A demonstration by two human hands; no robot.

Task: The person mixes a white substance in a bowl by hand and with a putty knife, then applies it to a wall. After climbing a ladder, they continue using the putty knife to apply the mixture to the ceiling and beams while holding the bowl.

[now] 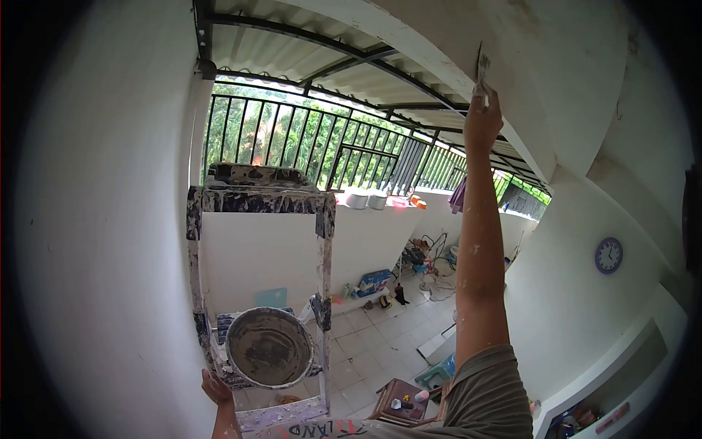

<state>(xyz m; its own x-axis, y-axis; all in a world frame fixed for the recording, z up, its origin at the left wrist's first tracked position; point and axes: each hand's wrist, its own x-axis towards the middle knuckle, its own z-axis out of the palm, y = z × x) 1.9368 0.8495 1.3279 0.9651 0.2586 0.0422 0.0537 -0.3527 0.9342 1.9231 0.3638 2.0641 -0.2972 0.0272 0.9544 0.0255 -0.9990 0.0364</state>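
Observation:
My right hand (482, 121) is raised high at arm's length, closed around the handle of a putty knife (482, 69). The knife's blade points up, close to the underside of the white beam (446, 36); whether it touches cannot be told. Low on the left, my left hand (216, 386) is closed at the side rail of a paint-splattered stepladder (325, 249), its fingers partly hidden. A round bucket (270, 347) with grey-brown paste smeared inside rests on the ladder, just right of that hand.
A white wall (110, 219) rises close on the left. Behind the ladder stand a low wall (365, 241) and black railings (292, 139). Below on the tiled floor (358, 351) are a brown stool (402, 401), a green stool (436, 373) and a blue box (373, 282). A purple clock (608, 255) hangs at right.

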